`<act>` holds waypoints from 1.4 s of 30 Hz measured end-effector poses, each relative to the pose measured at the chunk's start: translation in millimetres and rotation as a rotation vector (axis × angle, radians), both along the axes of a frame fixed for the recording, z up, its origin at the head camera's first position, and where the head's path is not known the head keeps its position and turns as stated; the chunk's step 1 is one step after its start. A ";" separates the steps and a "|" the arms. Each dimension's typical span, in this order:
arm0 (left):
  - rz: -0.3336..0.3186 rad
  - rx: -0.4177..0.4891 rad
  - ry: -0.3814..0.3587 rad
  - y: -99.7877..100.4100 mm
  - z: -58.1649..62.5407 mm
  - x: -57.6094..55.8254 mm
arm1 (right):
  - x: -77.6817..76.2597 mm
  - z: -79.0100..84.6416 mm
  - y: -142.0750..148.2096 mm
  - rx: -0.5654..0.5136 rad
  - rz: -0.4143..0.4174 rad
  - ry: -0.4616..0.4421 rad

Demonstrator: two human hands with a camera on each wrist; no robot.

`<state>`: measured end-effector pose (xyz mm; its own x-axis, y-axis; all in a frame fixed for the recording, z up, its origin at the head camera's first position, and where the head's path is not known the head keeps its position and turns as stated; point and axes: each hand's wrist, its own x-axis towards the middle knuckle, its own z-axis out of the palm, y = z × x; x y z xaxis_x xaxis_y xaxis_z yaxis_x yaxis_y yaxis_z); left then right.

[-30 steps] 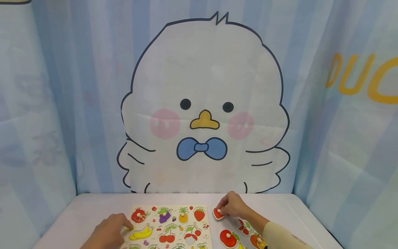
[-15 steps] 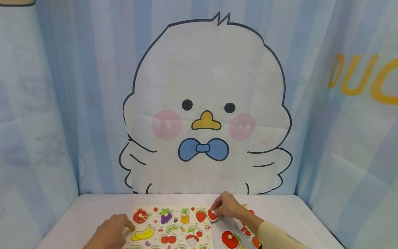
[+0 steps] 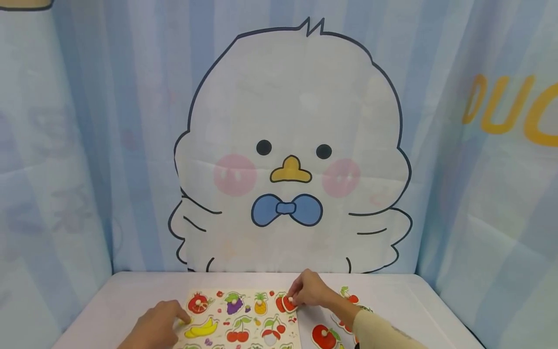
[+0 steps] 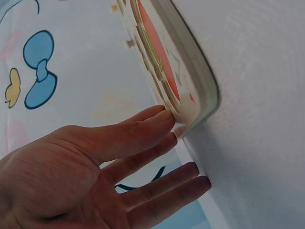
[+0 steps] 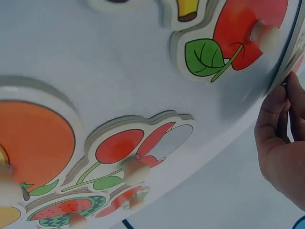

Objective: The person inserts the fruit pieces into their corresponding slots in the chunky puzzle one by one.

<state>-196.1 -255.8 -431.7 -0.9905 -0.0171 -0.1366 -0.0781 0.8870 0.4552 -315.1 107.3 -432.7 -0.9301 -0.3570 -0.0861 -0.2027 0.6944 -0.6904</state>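
- Step in hand, prob.: fitting the strawberry piece (image 3: 288,306) into the fruit board (image 3: 249,294); pomegranate (image 3: 197,305), grapes (image 3: 233,306) & pineapple (image 3: 260,307) look already seated.
- R hand (image 3: 310,289): fingertips pinched tight on the piece, at the board's far R corner, partly over the strawberry slot (image 3: 278,305).
- L hand (image 3: 155,324): fingers fairly straight, nothing grasped AFAICT; tips touch board's L edge, apparently steadying it.
- Next move prob. calls for a small shift L, outline squared w/ slot, then press & release.
- L wrist view adds board's thickness + L thumb (image 4: 143,131) at its edge, both unclear from head cam.
- R wrist view adds loose watermelon piece (image 5: 71,209) & orange piece (image 5: 35,138) on tabletop (image 5: 119,62), mostly behind R arm/sleeve (image 3: 379,332) in head view; held piece unclear there.
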 end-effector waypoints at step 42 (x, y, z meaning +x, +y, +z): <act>0.003 0.002 0.011 1.1 1.8 1.7 | -2.2 -1.3 -23.3 0.059 0.033 0.044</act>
<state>-194.3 -254.7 -429.9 -0.9918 -0.0197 -0.1262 -0.0759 0.8856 0.4581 -317.3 84.0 -434.0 -0.9213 -0.3830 -0.0673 -0.2551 0.7259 -0.6388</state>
